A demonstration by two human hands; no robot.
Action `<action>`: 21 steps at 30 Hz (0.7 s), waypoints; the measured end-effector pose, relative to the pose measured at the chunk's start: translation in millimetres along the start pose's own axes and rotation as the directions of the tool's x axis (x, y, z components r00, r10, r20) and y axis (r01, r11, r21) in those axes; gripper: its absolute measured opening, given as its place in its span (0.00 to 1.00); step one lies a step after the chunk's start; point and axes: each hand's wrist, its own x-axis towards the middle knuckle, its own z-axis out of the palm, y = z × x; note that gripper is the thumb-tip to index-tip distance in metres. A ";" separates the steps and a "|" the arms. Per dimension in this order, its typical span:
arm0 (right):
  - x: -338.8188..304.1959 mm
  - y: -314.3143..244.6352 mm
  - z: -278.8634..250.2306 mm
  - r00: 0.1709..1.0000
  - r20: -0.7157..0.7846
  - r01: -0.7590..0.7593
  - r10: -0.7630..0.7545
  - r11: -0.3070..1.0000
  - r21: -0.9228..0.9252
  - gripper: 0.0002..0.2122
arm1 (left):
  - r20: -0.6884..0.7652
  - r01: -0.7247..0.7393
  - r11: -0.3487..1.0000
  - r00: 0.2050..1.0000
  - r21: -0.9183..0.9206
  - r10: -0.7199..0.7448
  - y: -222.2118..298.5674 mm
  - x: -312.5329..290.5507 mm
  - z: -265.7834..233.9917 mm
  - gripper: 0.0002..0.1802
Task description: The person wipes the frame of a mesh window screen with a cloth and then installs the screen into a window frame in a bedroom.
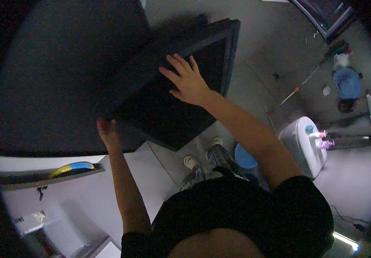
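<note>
In front of the person (237, 206), a dark framed panel (168, 114) is probably being steadied. The right hand (189, 86) is spread over it; the left hand's (109, 132) blurred grip cannot be told. Next, careful two-sided support seems needed.

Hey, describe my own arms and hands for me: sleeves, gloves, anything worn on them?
You have short black sleeves, part of a black top, and your forearms are bare. Your right hand and left hand have no gloves, and no watch or bracelet shows. The left one is blurred, so I can't make out small details there.
</note>
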 end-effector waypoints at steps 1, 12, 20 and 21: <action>-11.8 3.8 -0.2 0.999 -0.019 -0.029 0.030 0.999 0.015 0.34 | 0.008 -0.016 0.997 1.000 0.069 0.015 -0.8 1.6 -0.1 0.24; -234.2 80.8 20.9 0.759 0.099 -0.651 0.643 0.754 0.092 0.27 | -0.104 -0.156 0.987 0.982 0.033 0.159 5.1 -11.9 22.8 0.13; -354.8 118.4 8.3 0.449 0.175 -0.893 0.876 0.436 0.109 0.19 | -0.389 -0.032 0.983 0.916 0.183 0.103 -16.9 -20.0 16.2 0.24; -363.8 122.9 8.2 0.446 0.169 -0.893 0.879 0.423 0.155 0.18 | -0.384 -0.033 0.966 0.914 0.257 0.133 -14.8 -20.8 24.2 0.24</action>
